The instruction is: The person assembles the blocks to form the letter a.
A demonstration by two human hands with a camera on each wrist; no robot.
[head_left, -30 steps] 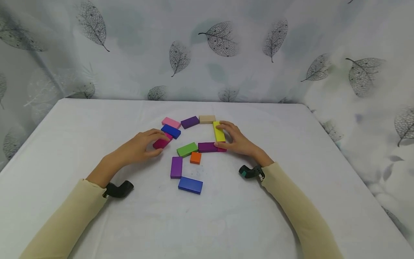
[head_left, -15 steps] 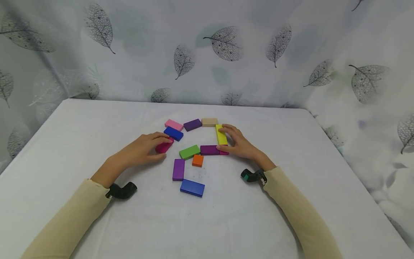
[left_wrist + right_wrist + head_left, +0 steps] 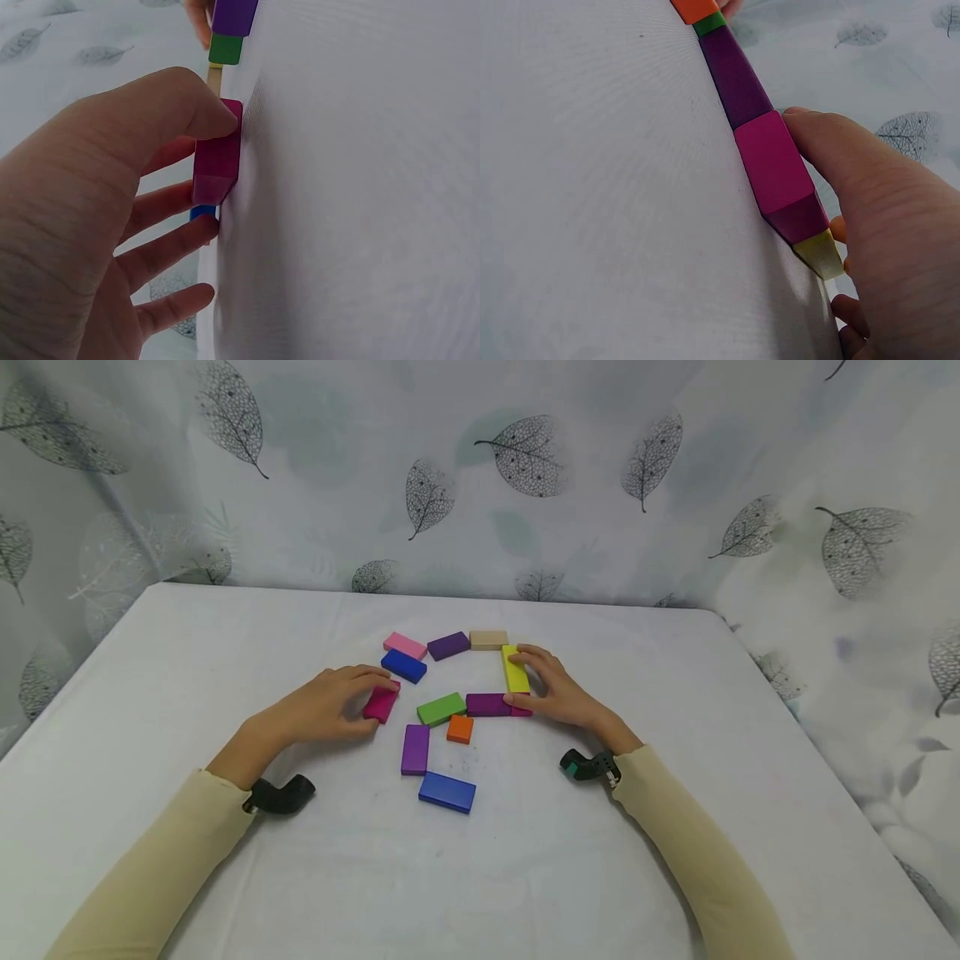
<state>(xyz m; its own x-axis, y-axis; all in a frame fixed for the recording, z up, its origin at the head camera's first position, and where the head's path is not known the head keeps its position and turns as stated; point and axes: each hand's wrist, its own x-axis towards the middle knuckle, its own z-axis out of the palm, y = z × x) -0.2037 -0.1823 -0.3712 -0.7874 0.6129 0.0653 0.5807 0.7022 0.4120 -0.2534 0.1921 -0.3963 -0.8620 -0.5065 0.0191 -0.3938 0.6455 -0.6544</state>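
Between thumb and index finger, my left hand (image 3: 322,703) pinches a magenta block (image 3: 381,703); its other fingers are spread in the left wrist view. A small gap lies between this block and the blue block (image 3: 403,666) beyond it. My right hand (image 3: 558,693) curls along the yellow block (image 3: 515,670), fingertips at its far end. The right thumb touches a second magenta block (image 3: 776,165) at the yellow one's near end. Left of that, a purple block (image 3: 487,704) and a green block (image 3: 441,709) continue the row.
Beyond the hands lie a pink block (image 3: 405,646), a dark purple block (image 3: 448,646) and a beige block (image 3: 488,640). Nearer are an orange block (image 3: 460,729), a violet block (image 3: 415,750) and another blue block (image 3: 447,792). Everything lies on a white-covered table (image 3: 525,885).
My left hand has turned the magenta block more lengthwise and drawn it slightly nearer, away from the blue block. The right hand keeps its place on the blocks. The head view has shifted slightly.
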